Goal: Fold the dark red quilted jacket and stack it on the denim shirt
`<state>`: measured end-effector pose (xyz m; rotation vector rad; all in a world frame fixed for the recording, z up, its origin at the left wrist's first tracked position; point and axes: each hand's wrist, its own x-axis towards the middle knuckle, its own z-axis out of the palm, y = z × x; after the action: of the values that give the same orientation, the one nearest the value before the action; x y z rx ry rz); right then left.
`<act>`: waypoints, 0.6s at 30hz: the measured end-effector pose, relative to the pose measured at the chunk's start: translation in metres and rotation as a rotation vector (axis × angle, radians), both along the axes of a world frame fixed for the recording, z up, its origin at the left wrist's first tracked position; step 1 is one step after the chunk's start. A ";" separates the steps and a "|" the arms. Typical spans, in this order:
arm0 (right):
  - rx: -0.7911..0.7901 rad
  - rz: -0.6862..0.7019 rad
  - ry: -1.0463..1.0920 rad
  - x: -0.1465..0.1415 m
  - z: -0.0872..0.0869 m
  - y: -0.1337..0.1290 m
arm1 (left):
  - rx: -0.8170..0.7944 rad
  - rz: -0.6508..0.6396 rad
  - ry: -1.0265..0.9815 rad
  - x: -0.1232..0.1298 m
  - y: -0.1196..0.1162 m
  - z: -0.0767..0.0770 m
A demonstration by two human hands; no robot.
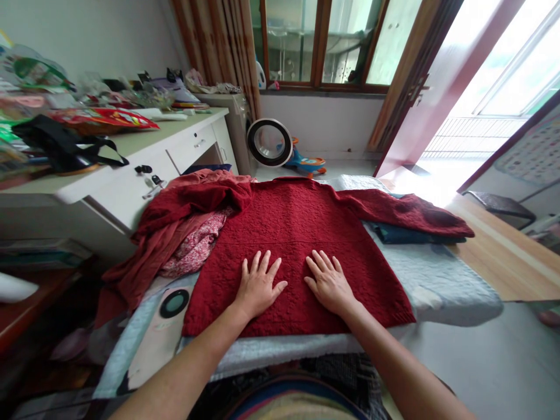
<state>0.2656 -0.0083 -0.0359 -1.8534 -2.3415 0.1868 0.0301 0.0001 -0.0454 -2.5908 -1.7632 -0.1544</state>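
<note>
A deep-red, textured knit sweater [291, 213] was laid out across a pale blue quilted cloth [450, 280], its hem turned toward the person and its body spread nearly flat. The left hand [258, 284] was pressed palm down on the lower part of the garment, its fingers fanned wide; the right hand [330, 281] was rested level with it, fingers loosely parted and thumb held out. Nothing was gripped by either. One sleeve was draped over a heap of red and pink clothes [192, 248], the other across a folded dark blue cloth [409, 233]. A pale phone-like device with a round black lens area [160, 332] was set just beside the hem.

Along the wall, a white wooden desk with metal-handled drawers [192, 146] was crowded on top; the drawers were closed, their contents hidden. A glossy red plastic packet [105, 119] was left among the clutter (what it held could not be told). Beyond, the round, black-ringed glass door [270, 143] of a boxy washing machine [236, 111] was swung open, the drum hidden from this angle. A white plastic bottle [261, 74] was stood by the window, its contents likewise unseen.
</note>
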 end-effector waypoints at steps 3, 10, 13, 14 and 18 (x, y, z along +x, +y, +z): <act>-0.016 0.103 -0.003 0.004 -0.001 -0.010 | -0.029 -0.130 -0.009 -0.008 -0.011 0.006; -0.012 0.075 -0.012 0.035 -0.003 -0.029 | -0.074 -0.223 0.000 -0.023 -0.025 0.008; 0.014 -0.011 -0.011 0.052 -0.004 -0.034 | -0.081 -0.223 -0.008 -0.024 -0.027 0.007; 0.026 -0.037 -0.008 0.060 -0.003 -0.035 | -0.088 -0.221 -0.010 -0.023 -0.027 0.008; 0.122 -0.133 -0.001 0.097 0.009 -0.030 | -0.174 -0.219 -0.018 -0.023 -0.019 0.015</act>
<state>0.3624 -0.0381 -0.0268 -1.9401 -2.1678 0.0274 0.0074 -0.0187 -0.0305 -2.9107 -1.5582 -0.0260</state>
